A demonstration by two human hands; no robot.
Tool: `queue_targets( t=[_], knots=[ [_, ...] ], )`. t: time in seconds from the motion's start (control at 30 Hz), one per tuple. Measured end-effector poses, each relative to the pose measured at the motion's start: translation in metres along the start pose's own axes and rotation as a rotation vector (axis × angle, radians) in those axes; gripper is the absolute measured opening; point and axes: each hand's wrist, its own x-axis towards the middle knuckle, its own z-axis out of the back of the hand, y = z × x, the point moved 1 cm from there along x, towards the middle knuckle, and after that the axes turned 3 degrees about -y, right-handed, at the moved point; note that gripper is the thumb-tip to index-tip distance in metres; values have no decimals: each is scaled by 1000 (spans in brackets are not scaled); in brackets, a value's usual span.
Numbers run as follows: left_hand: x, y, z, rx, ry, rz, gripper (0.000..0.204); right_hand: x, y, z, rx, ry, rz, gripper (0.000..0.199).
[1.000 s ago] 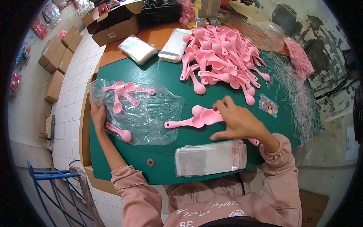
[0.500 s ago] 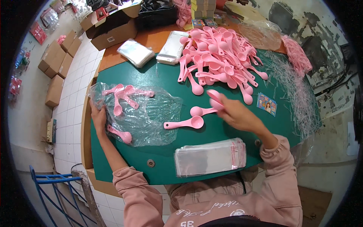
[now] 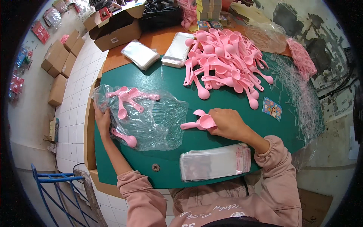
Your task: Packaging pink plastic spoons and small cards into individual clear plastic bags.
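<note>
My left hand (image 3: 103, 120) is closed on the left edge of a large clear plastic bag (image 3: 162, 130). Several pink plastic scoops (image 3: 123, 111) show inside the bag, a lone one (image 3: 129, 140) lying lower down. Toward the middle of the table my right hand (image 3: 231, 125) has its fingers closed around a pink scoop (image 3: 207, 121), its bowl facing up. Beneath and beside it are other pink scoops, one handle (image 3: 189, 126) pointing left; the fingers hide exactly how many are gripped. Beyond lies a big heap of pink scoops (image 3: 227, 56).
Clear flat sleeves (image 3: 211, 163) lie at the near edge of the green mat (image 3: 166, 81). Two more stacks of sleeves (image 3: 140, 55) sit at the back, beside an open cardboard box (image 3: 117, 36). Small printed cards (image 3: 272, 109) lie right, near shredded clear plastic (image 3: 298, 102).
My right hand has come down and slightly left with its scoop, onto the two scoops lying on the mat. My left hand stays at the bag's edge. The whole view has shifted slightly.
</note>
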Motion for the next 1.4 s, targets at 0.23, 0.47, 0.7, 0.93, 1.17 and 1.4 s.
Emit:
queue_targets(
  t=[0.23,0.47,0.7,0.93,1.17,1.4],
  knots=[
    [3,9,-2,-90,24,-50,61,-20,-1,22,-8,47,80,31],
    [0,3,-3,15,0,-35,61,-32,-10,18,-76,66,24,31],
    [-5,-1,0,7,-1,58,63,-21,-37,25,160,39,39,29],
    [-4,2,-4,40,3,52,64,59,-101,117,-114,-445,-179,59],
    [-9,-55,11,-849,-20,144,62,51,-41,60,306,-121,13,42],
    [-30,-124,29,-1216,114,-43,69,43,11,10,451,15,591,39]
  ],
)
